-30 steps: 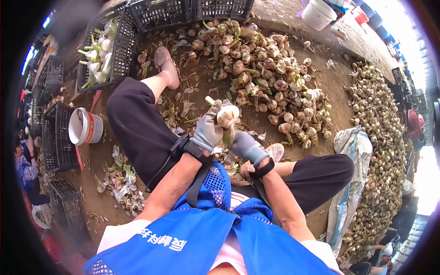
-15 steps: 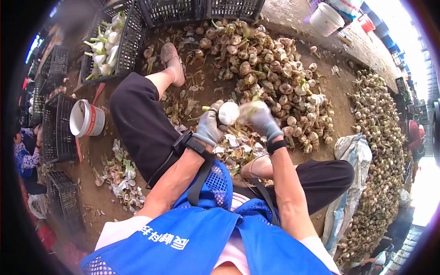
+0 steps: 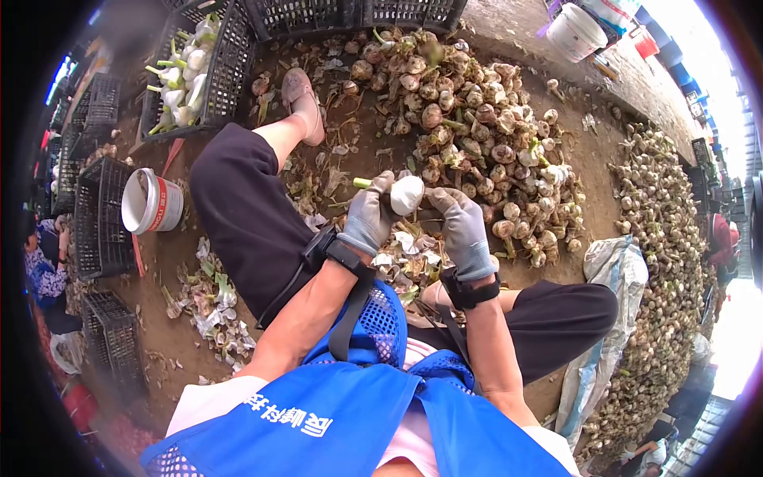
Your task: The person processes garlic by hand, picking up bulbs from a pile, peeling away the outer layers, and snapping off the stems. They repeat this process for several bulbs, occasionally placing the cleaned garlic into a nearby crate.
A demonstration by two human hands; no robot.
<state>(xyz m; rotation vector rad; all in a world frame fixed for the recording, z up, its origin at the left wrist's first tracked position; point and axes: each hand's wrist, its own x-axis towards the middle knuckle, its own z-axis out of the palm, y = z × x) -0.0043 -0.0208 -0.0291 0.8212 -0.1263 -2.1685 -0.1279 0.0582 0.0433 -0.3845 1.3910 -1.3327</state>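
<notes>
A white garlic bulb [image 3: 407, 195] with a short green stem poking out sideways is held in my gloved left hand [image 3: 370, 213], the fingers wrapped around its stem end. Just right of the bulb is my gloved right hand [image 3: 462, 226], its fingers pinched together close to the bulb's root side. Whatever sits between those fingertips is too small to make out. Beyond both hands lies a heap of unpeeled garlic [image 3: 477, 119], brown and dirty. Peeled skins [image 3: 409, 246] are scattered on the ground beneath my hands.
A black crate [image 3: 226, 75] with clean garlic bulbs stands at upper left. Below it is a white bucket [image 3: 151, 203]; more black crates [image 3: 103, 215] line the left. A large garlic pile [image 3: 656, 294] and a woven sack [image 3: 608, 310] lie right. Other people sit at the edges.
The right hand, blurred over the bulb before, has drawn back toward me and shows sharply with its fingers pinched. The left hand with the garlic bulb has shifted slightly right.
</notes>
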